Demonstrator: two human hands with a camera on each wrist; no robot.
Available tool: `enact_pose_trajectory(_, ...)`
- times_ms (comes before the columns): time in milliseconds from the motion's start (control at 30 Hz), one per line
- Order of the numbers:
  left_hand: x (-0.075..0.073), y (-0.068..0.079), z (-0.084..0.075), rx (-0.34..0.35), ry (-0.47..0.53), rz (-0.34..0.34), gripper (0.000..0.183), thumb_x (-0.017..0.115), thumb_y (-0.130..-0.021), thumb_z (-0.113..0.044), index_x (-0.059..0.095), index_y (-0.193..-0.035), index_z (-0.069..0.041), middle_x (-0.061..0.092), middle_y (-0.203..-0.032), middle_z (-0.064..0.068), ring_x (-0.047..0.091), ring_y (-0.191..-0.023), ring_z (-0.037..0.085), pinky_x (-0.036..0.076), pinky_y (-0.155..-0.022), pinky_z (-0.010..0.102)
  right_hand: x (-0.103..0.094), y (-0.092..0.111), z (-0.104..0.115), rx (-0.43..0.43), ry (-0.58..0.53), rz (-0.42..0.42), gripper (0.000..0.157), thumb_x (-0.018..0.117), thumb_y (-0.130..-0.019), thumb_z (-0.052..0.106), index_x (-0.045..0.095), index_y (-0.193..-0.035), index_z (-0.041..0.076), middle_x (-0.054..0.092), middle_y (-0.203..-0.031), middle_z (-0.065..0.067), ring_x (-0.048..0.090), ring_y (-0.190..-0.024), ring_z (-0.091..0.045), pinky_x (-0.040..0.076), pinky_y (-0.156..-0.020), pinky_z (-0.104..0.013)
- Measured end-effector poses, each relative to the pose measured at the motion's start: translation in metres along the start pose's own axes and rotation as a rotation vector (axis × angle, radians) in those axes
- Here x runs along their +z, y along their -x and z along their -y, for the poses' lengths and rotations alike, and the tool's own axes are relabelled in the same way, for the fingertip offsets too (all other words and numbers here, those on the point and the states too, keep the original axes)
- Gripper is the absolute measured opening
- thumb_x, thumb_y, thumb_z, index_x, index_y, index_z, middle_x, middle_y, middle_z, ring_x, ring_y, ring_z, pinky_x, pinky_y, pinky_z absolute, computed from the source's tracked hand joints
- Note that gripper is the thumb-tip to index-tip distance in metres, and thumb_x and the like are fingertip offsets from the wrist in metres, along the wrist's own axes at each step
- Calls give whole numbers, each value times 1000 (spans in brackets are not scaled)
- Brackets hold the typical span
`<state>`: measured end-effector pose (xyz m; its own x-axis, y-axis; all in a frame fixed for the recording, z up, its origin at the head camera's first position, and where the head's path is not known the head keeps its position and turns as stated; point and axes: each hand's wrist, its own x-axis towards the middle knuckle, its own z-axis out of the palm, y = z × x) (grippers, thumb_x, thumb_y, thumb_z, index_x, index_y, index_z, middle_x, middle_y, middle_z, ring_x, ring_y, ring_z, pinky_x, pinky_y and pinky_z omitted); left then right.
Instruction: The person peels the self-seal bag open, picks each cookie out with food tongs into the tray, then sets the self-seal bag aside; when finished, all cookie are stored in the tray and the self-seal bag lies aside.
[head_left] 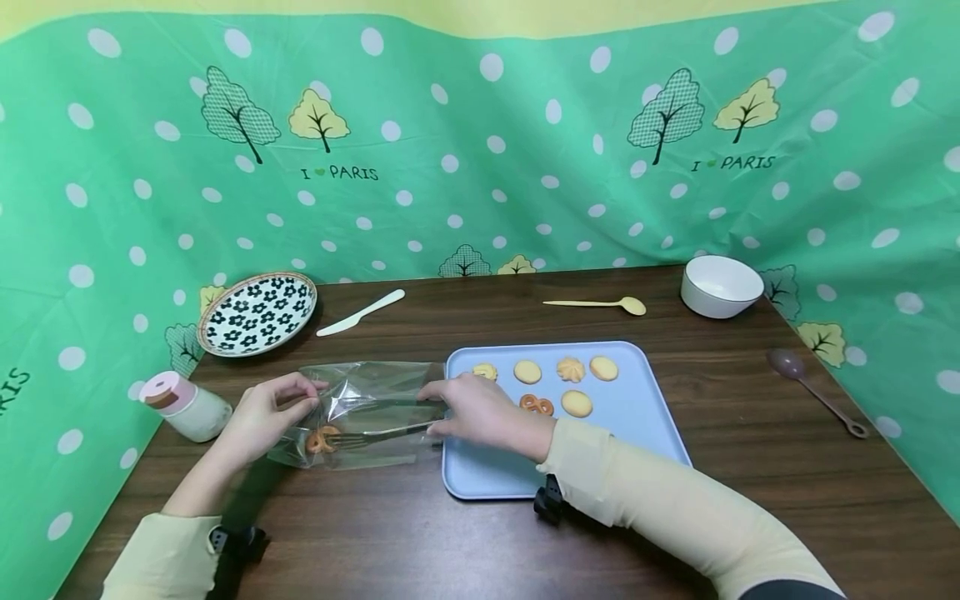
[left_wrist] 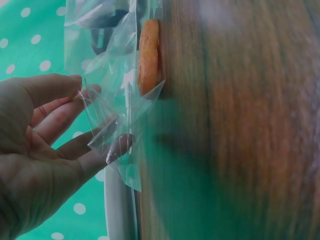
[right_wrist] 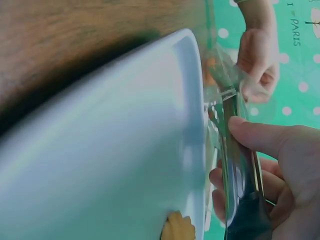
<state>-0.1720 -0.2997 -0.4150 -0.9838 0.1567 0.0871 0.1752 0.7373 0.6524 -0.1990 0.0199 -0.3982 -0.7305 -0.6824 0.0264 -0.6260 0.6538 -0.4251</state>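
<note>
My left hand point(head_left: 264, 419) pinches the closed-looking left end of a clear plastic bag point(head_left: 375, 385) that lies on the table. Inside the bag is a brown pretzel point(head_left: 321, 439), seen edge-on in the left wrist view as a pretzel point(left_wrist: 148, 57) against the wood. With thumb and fingers on opposite sides, my right hand point(head_left: 487, 412) holds metal tongs point(right_wrist: 240, 160). Their tined end reaches into the bag beside the pretzel; whether it grips the pretzel I cannot tell. Under my right wrist lies a blue tray point(head_left: 487, 475) with several cookies point(head_left: 577, 403) and another pretzel point(head_left: 537, 405).
A pink-lidded jar point(head_left: 187, 408) leans near my left hand. Behind it are a flower-patterned plate point(head_left: 258, 315) and a white knife point(head_left: 362, 313). Toward the back right lie a cream spoon point(head_left: 600, 304), a white bowl point(head_left: 720, 287) and a brown spoon point(head_left: 813, 387).
</note>
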Motion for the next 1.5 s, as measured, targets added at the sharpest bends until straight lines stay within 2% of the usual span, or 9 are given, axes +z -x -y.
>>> enact_pose_trajectory(167, 1, 0, 0, 4, -2, -4, 6, 66, -90, -21, 63, -85, -19, 70, -110, -2, 65, -102, 19, 47, -80, 15, 6, -7, 6, -32, 33, 16, 47, 76, -79, 35, 63, -121, 20, 70, -108, 4, 65, -81, -8, 50, -61, -24)
enact_pose_trajectory(433, 1, 1, 1, 4, -11, -15, 5, 67, -89, -19, 64, -86, -17, 70, -110, -3, 65, -103, 17, 43, -81, 12, 12, -12, 12, -84, 56, 10, 39, 74, -81, 34, 64, -118, 22, 71, -102, 7, 61, -71, -2, 47, -57, -22)
enact_pose_trajectory(700, 1, 1, 1, -11, -26, -5, 4, 66, -90, -23, 64, -87, -21, 70, -111, -6, 64, -102, 12, 45, -78, 15, -1, 4, 2, -20, 36, -12, 38, 75, -81, 30, 65, -117, 25, 71, -104, 4, 64, -81, -9, 48, -59, -26)
enact_pose_trajectory(867, -1, 1, 1, -37, -34, 10, 4, 65, -90, -25, 64, -87, -23, 69, -112, -9, 63, -105, 15, 46, -81, 21, -11, 17, -13, 17, 48, -46, 39, 77, -78, 29, 66, -116, 24, 71, -103, 5, 63, -83, -10, 47, -57, -27)
enact_pose_trajectory(1033, 0, 0, 1, -36, -33, 17, 6, 65, -90, -27, 63, -87, -22, 69, -113, -9, 63, -105, 16, 46, -82, 22, -11, 22, -22, 25, 17, -49, 44, 80, -75, 30, 66, -116, 22, 71, -105, 4, 63, -90, -11, 49, -62, -27)
enact_pose_trajectory(1200, 0, 1, 1, -30, -36, 11, 8, 66, -90, -26, 63, -86, -20, 69, -112, -9, 64, -103, 14, 47, -81, 20, -2, 18, -21, -20, 2, -45, 44, 79, -76, 29, 65, -117, 21, 71, -103, 4, 62, -83, -9, 49, -65, -27)
enact_pose_trajectory(1400, -1, 2, 2, -41, -9, 9, 10, 67, -89, -26, 64, -87, -17, 69, -112, -8, 64, -100, 9, 46, -79, 18, 3, 17, -18, 4, -2, -66, 38, 77, -78, 28, 66, -114, 22, 72, -94, 3, 55, -70, -6, 44, -60, -25)
enact_pose_trajectory(1500, -1, 2, 2, -47, -3, 9, 10, 68, -88, -26, 64, -88, -16, 69, -112, -8, 64, -100, 7, 46, -78, 17, 2, 18, -17, 2, -9, -80, 38, 77, -78, 29, 66, -114, 22, 72, -96, 4, 58, -73, -6, 44, -61, -25)
